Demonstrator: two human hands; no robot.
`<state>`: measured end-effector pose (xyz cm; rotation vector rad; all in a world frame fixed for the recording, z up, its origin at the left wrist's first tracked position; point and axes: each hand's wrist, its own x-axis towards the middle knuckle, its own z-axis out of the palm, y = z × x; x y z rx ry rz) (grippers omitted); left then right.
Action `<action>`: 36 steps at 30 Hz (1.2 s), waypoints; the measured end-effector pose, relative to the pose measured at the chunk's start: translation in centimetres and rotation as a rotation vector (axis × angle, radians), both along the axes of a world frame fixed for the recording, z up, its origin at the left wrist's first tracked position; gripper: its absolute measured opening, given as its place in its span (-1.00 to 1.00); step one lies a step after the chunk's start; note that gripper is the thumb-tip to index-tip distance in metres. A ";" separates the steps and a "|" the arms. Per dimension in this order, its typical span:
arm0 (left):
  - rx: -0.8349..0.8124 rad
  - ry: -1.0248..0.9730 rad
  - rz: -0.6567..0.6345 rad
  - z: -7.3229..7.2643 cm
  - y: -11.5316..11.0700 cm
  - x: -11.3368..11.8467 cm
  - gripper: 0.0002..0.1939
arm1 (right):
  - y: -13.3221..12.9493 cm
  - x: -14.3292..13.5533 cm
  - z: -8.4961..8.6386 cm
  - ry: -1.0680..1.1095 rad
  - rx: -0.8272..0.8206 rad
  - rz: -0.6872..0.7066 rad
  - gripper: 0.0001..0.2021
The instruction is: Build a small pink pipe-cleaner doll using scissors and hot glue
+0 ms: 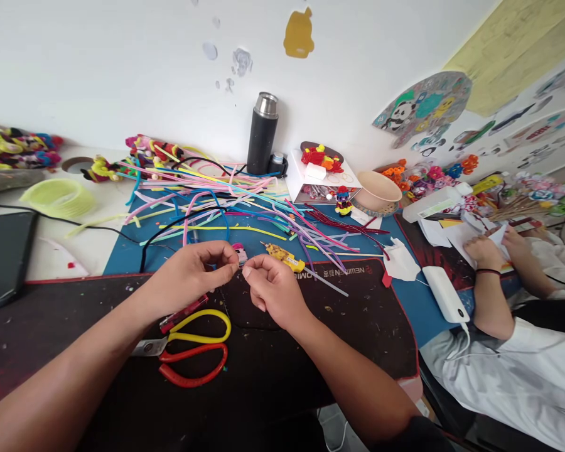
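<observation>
My left hand and my right hand meet above the black mat, each closed in a pinch. Whatever lies between the fingertips is too small or hidden to name. Just behind the fingertips shows a small pink thing, partly covered. A yellow glue gun rests beyond my right hand, a clear glue stick poking out of its back. Below my left wrist lie scissors with one yellow and one red handle loop. Next to them is a dark red slim object, partly under the wrist.
Many coloured pipe cleaners spread across the blue mat. Behind them stand a black thermos and a white box. A tablet lies left. At right, a co-worker's hands hold paper near a white power bank.
</observation>
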<state>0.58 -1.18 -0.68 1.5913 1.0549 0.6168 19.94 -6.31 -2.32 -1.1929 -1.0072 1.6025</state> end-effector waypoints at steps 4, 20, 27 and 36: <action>-0.009 0.003 0.013 0.0 0.0 0.0 -0.74 | 0.0 0.1 -0.2 0.013 0.005 0.002 -0.67; -0.037 -0.047 -0.015 0.1 0.0 0.1 -0.72 | 0.0 0.3 -0.7 0.069 0.018 0.021 -0.60; -0.033 -0.025 -0.032 -0.1 -0.1 0.1 -0.68 | 0.0 0.3 -0.6 0.052 -0.001 0.007 -0.57; -0.085 -0.033 -0.046 -0.3 0.2 -0.4 -0.52 | 0.0 0.3 -0.7 0.024 0.017 -0.004 -0.63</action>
